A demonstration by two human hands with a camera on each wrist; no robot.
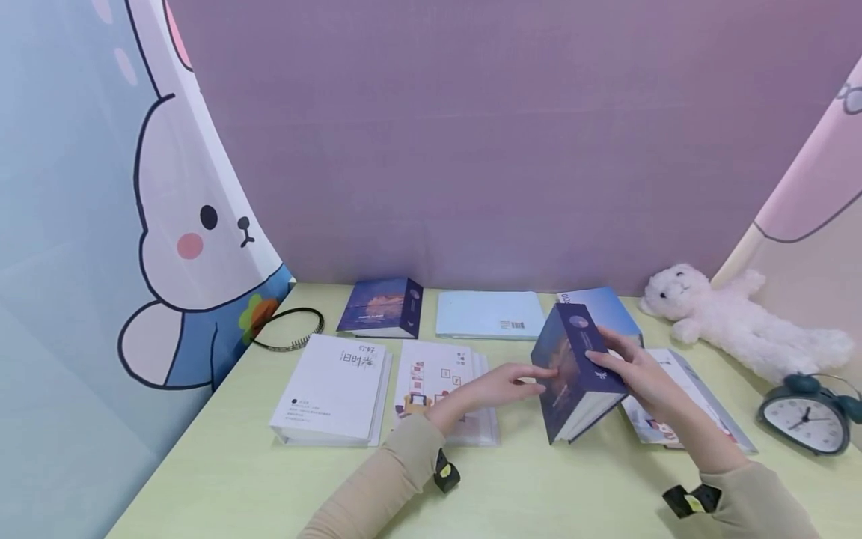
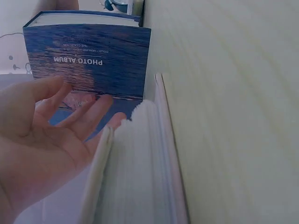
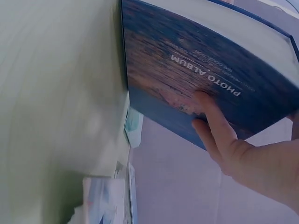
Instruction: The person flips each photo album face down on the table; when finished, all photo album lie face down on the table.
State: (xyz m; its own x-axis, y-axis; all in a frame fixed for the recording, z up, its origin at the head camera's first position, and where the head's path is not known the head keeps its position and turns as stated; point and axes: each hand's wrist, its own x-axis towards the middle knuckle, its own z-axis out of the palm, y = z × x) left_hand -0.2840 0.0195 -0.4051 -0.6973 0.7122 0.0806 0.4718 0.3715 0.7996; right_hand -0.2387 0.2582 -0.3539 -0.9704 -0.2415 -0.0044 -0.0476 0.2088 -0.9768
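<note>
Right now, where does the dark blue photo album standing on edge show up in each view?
Head: the dark blue photo album stands tilted right of centre, the right hand on its spine, the left hand touching its cover.
Left wrist: top left, beyond the open left palm.
Right wrist: upper right, fingers on the cover.
Shared landmark: the pale green table.
</note>
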